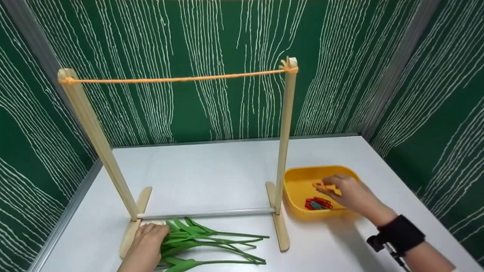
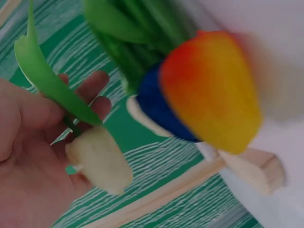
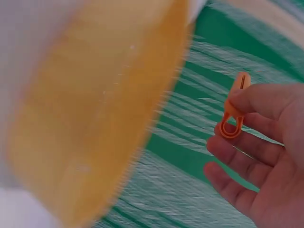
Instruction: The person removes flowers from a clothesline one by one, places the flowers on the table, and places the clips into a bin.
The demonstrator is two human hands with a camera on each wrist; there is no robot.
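Note:
My left hand (image 1: 146,243) pinches a white artificial tulip (image 2: 102,159) just below its bloom, a green leaf lying along the fingers. Other tulips lie beside it; the left wrist view shows a red-and-yellow bloom (image 2: 213,92) and a dark blue one (image 2: 161,104). Their green stems (image 1: 227,243) stretch rightward on the table. Over the yellow bin (image 1: 298,172), my right hand (image 1: 351,192) grips an orange clothespin (image 3: 233,109) between thumb and fingers. Inside that bin lie several red clothespins (image 1: 323,202) and a teal one (image 1: 315,206).
A wooden frame with a left post (image 1: 100,143) and a right post (image 1: 286,139) stands on the white table (image 1: 196,170). An orange cord (image 1: 181,79) spans the tops. Low down, a pale rod (image 1: 211,213) joins the posts. Green patterned panels (image 1: 234,109) enclose the table.

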